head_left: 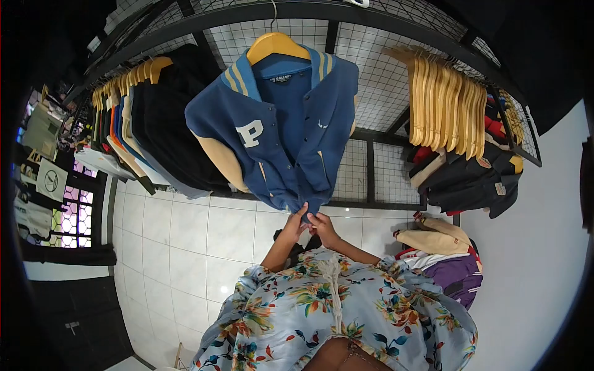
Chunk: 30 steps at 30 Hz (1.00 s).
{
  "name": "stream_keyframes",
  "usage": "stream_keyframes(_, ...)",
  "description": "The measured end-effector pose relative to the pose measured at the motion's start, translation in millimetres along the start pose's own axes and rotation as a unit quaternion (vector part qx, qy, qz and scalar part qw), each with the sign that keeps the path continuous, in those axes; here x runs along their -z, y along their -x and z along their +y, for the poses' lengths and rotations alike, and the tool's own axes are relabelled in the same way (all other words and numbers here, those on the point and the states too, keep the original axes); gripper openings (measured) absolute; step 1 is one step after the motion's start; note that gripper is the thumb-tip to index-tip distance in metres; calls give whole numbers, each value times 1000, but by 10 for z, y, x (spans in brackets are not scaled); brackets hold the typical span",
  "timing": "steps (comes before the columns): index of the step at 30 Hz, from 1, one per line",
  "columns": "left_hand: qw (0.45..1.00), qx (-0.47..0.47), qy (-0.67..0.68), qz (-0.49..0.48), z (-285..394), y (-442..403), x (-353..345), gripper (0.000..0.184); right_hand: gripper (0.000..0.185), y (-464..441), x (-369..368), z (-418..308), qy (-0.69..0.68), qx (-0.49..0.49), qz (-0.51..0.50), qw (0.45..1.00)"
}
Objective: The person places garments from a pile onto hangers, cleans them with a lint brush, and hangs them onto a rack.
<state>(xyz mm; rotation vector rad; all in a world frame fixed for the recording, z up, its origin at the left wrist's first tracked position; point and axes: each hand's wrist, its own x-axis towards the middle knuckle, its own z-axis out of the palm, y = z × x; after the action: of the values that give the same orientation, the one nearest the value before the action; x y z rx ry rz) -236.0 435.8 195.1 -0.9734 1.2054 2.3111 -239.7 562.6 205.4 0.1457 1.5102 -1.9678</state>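
Pale-blue floral-print clothing [297, 297] lay nearest; left hand [293, 229] and right hand [325, 230] pinched the hem of a blue, cream-sleeved jacket [257, 157] hanging from a black metal rack [370, 170]'s top edge, seemingly fastening it, which next called for aligned edges.

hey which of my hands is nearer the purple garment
Right: your right hand holds the bottom of the blue jacket on the side toward the purple garment; your left hand holds it just left, farther away.

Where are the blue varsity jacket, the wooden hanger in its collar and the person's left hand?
Blue varsity jacket [272, 154]: head view, on a front panel.
Wooden hanger [278, 45]: head view, on its curved middle.
Left hand [294, 225]: head view, on the back of the hand.
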Motion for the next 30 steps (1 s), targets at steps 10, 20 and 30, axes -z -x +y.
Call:
stream_keyframes(10,834,-98,-518,164,835,567,49,71,23,243,171,67,46,-102,-162,980)
stream_keyframes(20,948,-170,-270,15,-134,-236,100,64,33,359,104,-418,546,48,-144,824)
stream_keyframes(30,927,-293,-205,-110,-42,22,222,52,28,-255,-159,-287,304,247,111,913)
